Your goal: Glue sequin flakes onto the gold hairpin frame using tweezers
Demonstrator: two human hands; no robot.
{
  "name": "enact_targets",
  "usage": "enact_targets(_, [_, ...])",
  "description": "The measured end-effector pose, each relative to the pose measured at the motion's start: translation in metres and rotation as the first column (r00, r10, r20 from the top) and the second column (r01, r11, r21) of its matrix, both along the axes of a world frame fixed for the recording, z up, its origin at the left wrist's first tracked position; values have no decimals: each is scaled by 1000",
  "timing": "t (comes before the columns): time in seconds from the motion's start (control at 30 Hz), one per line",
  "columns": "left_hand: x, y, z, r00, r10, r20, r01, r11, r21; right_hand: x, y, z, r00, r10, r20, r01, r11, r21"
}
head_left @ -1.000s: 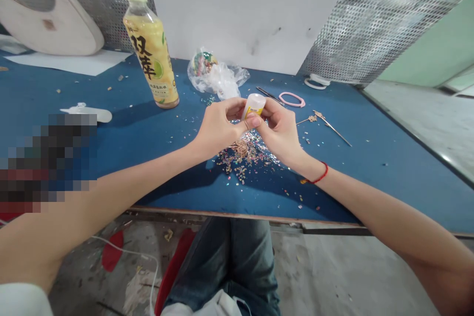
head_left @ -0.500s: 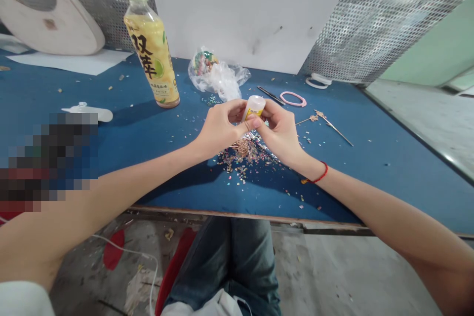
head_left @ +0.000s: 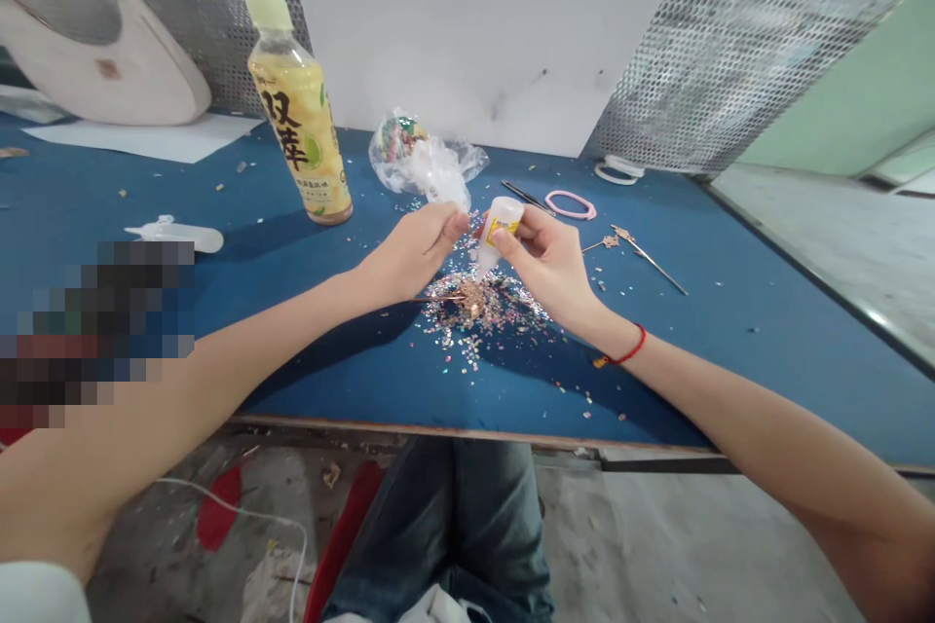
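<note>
My right hand [head_left: 551, 258] grips a small white glue bottle [head_left: 504, 214] with a yellow label, its nozzle tilted down over a heap of glitter sequins [head_left: 504, 307]. Directly beneath the nozzle lies a gold flower-shaped ornament [head_left: 473, 297] among the sequins, with a thin stick reaching left under my left hand [head_left: 420, 248]. That hand is closed, fingers curled and thumb up, just left of the bottle and apart from it. Whatever it holds, if anything, is hidden.
Behind my hands lies a crumpled plastic bag [head_left: 430, 165]. A drink bottle [head_left: 303, 127] stands at the left, near a white handbag [head_left: 157, 68]. To the right are a pink ring [head_left: 571, 205], tweezer-like dark tool [head_left: 527, 197] and gold hairpins [head_left: 650, 258]. A pixelated patch covers the left.
My left hand has come away from the glue bottle, leftward. The bottle stays in my right hand, and its nozzle now shows, pointing down at the gold ornament.
</note>
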State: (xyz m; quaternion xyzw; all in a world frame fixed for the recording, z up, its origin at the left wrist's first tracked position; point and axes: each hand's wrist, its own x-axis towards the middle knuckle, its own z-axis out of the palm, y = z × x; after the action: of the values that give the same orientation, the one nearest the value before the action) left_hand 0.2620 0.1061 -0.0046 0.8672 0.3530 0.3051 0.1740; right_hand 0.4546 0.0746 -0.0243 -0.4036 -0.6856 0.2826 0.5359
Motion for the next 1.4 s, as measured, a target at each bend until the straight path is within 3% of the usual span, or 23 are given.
enact_targets(0.1, [-7, 2, 6, 976, 41, -212, -30, 998, 54, 1, -1, 1, 999, 23, -24, -24, 999, -33])
enact_targets(0.23, [-8, -4, 13, 889, -30, -457, 59, 997, 49, 1, -2, 3, 998, 49, -46, -51, 998, -40])
enact_targets(0.5, [-5, -19, 22, 730, -69, -680, 164, 983, 77, -1, -2, 1, 996, 84, -25, -85, 995, -60])
enact_targets(0.9, [-8, -17, 19, 692, -153, -705, 269, 962, 55, 5, -1, 0, 997, 40, 66, -38, 999, -35])
enact_targets(1.23, [-10, -20, 24, 705, -195, -682, 308, 950, 46, 6, -1, 4, 981, 109, -160, -132, 981, -143])
enact_targets(1.4, [-11, -18, 30, 730, -212, -650, 307, 951, 34, 5, -9, 11, 972, 75, -223, -84, 996, -31])
